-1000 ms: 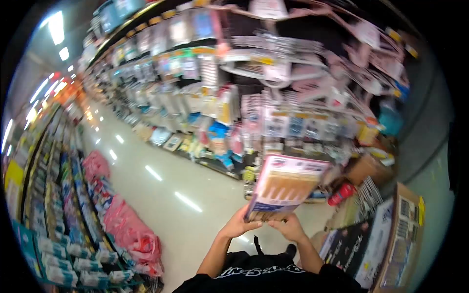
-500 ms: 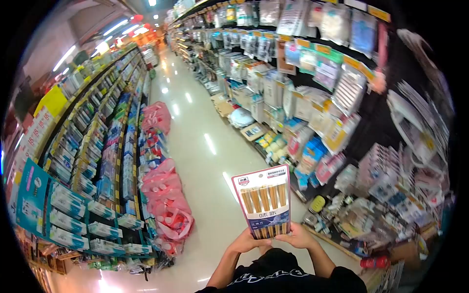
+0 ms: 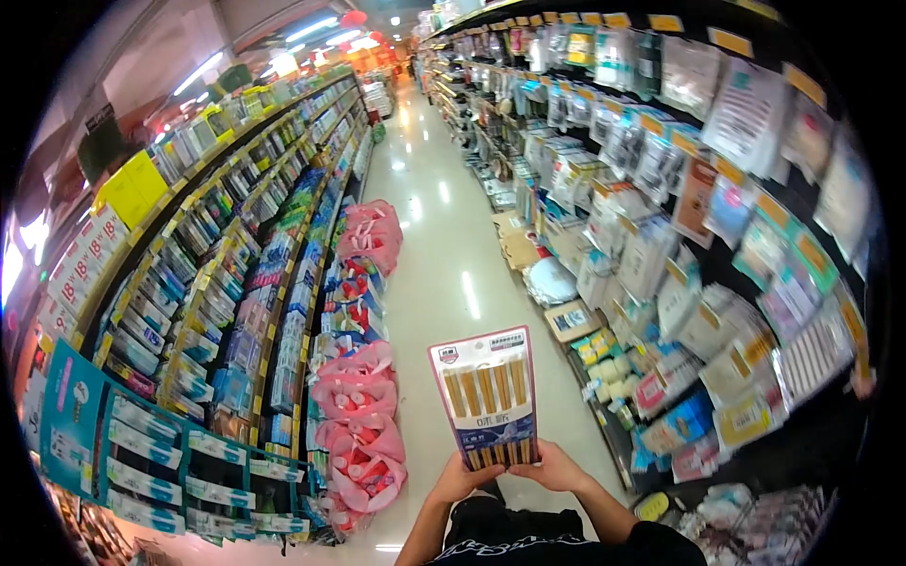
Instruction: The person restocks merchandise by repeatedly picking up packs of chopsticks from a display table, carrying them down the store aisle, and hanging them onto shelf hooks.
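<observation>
A pack of chopsticks stands nearly upright in front of my chest, its printed card edged in pink with a blue band across the lower part. Several wooden sticks show through its clear front. My left hand grips the lower left corner, thumb at the bottom edge. On the lower right corner, my right hand is closed in the same way. The fingers behind the pack are hidden.
Shelves of boxed goods line the left side, with pink bags of bottles on the floor along them. Hanging packets fill the rack at right. A shiny aisle floor runs ahead between them. A teal display stand is at near left.
The view has turned left, so shelves and aisle appear shifted to the right. The pack stays in both hands and sits slightly further left and lower in view.
</observation>
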{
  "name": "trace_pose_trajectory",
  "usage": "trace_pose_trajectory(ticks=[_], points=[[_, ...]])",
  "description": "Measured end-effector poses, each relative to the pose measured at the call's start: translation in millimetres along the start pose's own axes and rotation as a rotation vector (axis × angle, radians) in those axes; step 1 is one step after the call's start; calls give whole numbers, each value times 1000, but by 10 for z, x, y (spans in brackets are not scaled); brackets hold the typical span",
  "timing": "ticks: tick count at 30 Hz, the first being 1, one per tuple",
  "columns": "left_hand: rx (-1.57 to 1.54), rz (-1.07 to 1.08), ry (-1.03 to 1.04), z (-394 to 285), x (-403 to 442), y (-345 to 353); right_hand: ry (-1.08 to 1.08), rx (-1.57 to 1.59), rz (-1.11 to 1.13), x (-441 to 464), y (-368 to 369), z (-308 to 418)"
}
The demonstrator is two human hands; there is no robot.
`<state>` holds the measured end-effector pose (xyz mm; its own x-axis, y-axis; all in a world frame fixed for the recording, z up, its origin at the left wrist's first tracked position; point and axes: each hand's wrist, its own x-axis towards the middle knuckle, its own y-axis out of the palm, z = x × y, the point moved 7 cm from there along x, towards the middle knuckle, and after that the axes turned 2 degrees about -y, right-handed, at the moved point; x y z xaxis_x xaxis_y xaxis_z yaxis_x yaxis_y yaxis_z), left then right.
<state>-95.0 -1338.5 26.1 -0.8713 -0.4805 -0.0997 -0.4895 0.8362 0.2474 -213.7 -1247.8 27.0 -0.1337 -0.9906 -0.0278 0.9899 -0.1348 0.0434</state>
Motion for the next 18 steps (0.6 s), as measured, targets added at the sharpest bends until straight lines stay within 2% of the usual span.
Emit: trace_pose_trajectory(ticks=[2,4,6,7,12,16,18], points=[[5,-41,-58,63,308,-350,54,-52,68,506,-110,-101],[-42,-64,-12,15,675,-781,33,-49,106,1111,-145,-256],[-74,-72,5,-4,1064,-1174,102,-42,116,1667,-283,-366],[-44,-66,-3,-102,1296,-1361,138,-37,117,1949,-344,-348],[-27,49,12,-722,2531,-2057,36,-132,89,3286,-831,109],[82,105,-3,-1289,3391,-2356,57,-189,35,4141,-1263,438],[131,120,36,-1430,3794,-2476,76,-61,14,4507,-1489,210]])
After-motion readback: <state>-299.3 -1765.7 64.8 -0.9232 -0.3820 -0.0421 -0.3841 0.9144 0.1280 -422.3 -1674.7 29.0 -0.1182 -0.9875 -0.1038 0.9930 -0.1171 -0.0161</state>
